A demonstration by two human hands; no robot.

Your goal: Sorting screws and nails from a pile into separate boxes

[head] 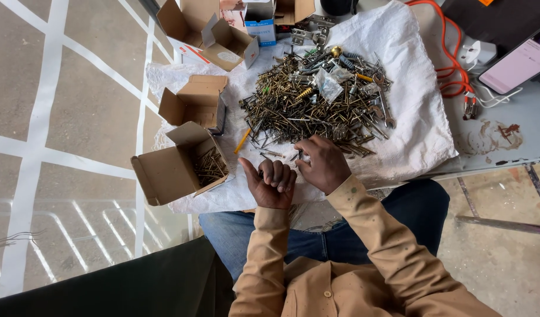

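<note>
A big pile of mixed screws and small metal hardware [314, 105] lies on a white woven sheet [419, 117]. My left hand [271, 183] sits palm up at the sheet's near edge, its fingers curled over several dark screws. My right hand [320, 162] rests at the near rim of the pile, fingertips pinching a screw. Left of my hands an open cardboard box [176, 167] holds a heap of screws. A second open box [195, 103] stands behind it.
More open cardboard boxes [214, 32] and a blue-and-white carton [261, 28] stand at the far left of the sheet. An orange cable [452, 56], a white plug [472, 53] and a phone [516, 64] lie at the right. A yellow pencil-like stick [242, 141] lies by the pile.
</note>
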